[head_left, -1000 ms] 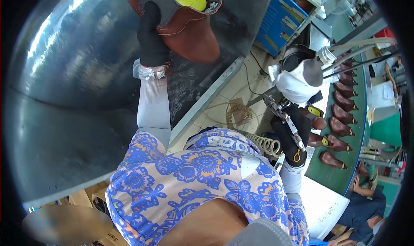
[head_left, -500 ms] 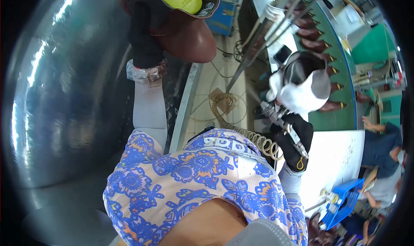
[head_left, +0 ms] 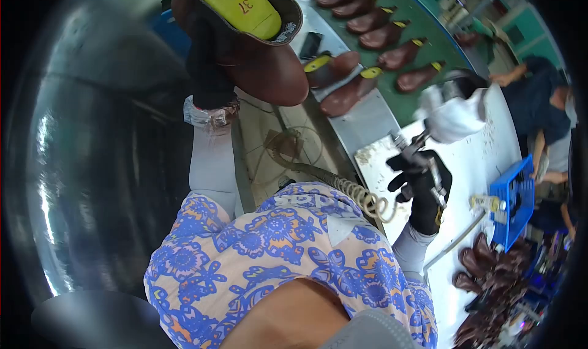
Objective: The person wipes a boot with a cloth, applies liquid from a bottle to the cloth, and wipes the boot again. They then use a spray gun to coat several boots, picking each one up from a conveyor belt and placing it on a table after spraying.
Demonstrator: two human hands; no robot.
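Note:
My left hand (head_left: 208,67), in a black glove with clear tape round the wrist, holds up a brown shoe upper (head_left: 272,73) at the top. A yellow-green last (head_left: 248,12) marked 37 sits inside it. In my right hand (head_left: 425,187), also black-gloved, is a metal spray gun (head_left: 432,177) with a white-wrapped cup (head_left: 456,116) on top; some fingers are stretched out beside it. A coiled cream hose (head_left: 364,199) hangs between my body and that hand.
A green conveyor (head_left: 422,110) carries several brown shoes. Two more shoes and a phone (head_left: 311,45) lie on its metal edge. At right are a white table (head_left: 453,223), a blue basket (head_left: 513,208), a heap of shoes (head_left: 493,275) and a person (head_left: 536,98).
The view has swung toward the right, so more of the conveyor, the white table and the shoe heap shows. The shoe in my left hand sits slightly lower, and the spray gun has shifted right.

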